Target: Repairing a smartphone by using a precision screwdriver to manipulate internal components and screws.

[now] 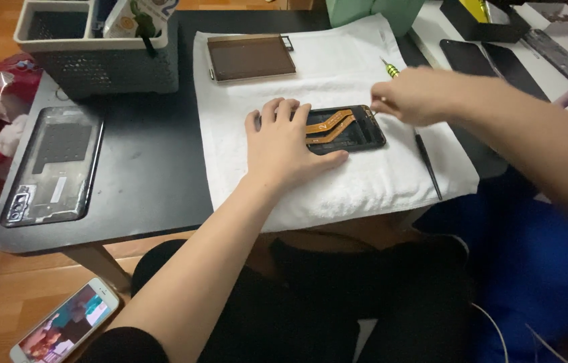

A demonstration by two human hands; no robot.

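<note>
Two hands: left hand [284, 144] flat on opened phone [344, 129]; right hand [413, 95] grips screwdriver [390, 69]; mesh basket [122, 67] holds packets.

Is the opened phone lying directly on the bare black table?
No, the opened phone lies on a white towel spread over the black table, pinned by the left hand.

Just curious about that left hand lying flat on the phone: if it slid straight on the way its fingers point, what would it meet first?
The left hand points away from the person across the white towel. First in that line is probably the brown flat panel at the towel's far edge, though depth is hard to judge.
</note>
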